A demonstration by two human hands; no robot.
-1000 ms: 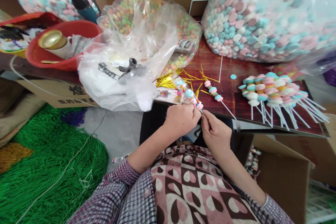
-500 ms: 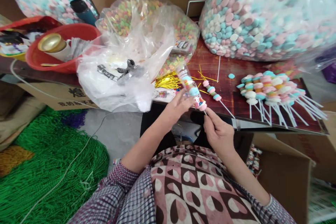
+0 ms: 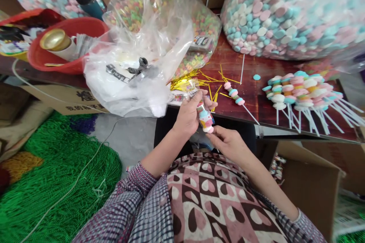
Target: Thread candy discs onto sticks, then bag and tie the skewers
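- Held tight in the left hand [image 3: 189, 115] is a candy stick [image 3: 204, 115] in a shiny clear wrapper, with its fingers curled around it.
- Its bottom end is pinched by the right hand [image 3: 228, 142], just below the edge of the dark wooden table [image 3: 256, 102].
- Round, flat candies in pink, blue and white are stacked on the stick.
- One bare candy skewer [image 3: 235, 97] lies on the table, near thin gold twist ties [image 3: 185, 83].
- More finished skewers [image 3: 296, 91] are piled at the table's right side.
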